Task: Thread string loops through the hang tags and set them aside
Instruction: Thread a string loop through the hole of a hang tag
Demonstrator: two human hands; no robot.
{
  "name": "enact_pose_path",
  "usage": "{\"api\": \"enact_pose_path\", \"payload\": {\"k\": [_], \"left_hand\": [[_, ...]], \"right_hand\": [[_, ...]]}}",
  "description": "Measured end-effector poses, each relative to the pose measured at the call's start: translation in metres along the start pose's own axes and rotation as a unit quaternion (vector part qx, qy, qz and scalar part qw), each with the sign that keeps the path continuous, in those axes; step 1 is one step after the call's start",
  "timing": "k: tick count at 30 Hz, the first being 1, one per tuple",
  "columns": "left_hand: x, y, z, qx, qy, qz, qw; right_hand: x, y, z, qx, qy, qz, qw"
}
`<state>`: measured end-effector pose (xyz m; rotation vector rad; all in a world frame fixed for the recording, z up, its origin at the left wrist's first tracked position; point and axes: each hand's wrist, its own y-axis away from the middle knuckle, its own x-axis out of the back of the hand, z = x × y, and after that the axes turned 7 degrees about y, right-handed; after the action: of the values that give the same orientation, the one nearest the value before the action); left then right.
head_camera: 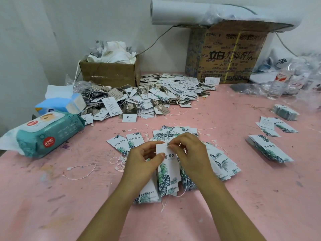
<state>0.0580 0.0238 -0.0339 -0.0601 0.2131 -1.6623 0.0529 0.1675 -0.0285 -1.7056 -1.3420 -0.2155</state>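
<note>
A white hang tag point(167, 173) printed with green leaves stands upright between my hands above the pink table. My left hand point(141, 162) grips its left edge, thumb across the front. My right hand point(188, 152) pinches at the hole near the tag's top, fingertips closed on a thin string whose end trails down point(164, 205). Under my hands lie several leaf tags point(222, 164), some with strings. A bundle of loose white string loops point(119, 161) lies left of my left hand, and one single loop point(80, 171) farther left.
A big heap of strung tags point(152, 96) fills the middle back. Stacks of tags point(270, 150) lie at the right. Wet wipes pack point(46, 134) and tissue pack point(60, 103) sit left. Cardboard boxes point(111, 72) point(227, 54) stand at the back.
</note>
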Motion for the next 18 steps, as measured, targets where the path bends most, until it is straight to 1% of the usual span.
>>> {"api": "enact_pose_path", "payload": {"k": [7,14,16,18], "left_hand": [[-0.0005,0.0004,0.0013,-0.007,0.005,-0.006,1.0],[0.0014,0.0007,0.0007,-0.005,0.009,-0.028,1.0],[0.0022,0.0,0.001,0.008,0.031,-0.03,0.999],[0.003,-0.0008,0.0017,0.036,0.085,-0.034,0.995]], "right_hand": [[-0.0012,0.001,-0.0033,0.032,0.02,0.013,0.999],[-0.002,0.002,-0.0037,0.023,0.013,0.008,1.0],[-0.0015,0.0018,-0.0031,0.02,0.003,0.01,1.0],[-0.0006,0.0013,-0.0027,0.011,-0.011,0.011,1.0]]}}
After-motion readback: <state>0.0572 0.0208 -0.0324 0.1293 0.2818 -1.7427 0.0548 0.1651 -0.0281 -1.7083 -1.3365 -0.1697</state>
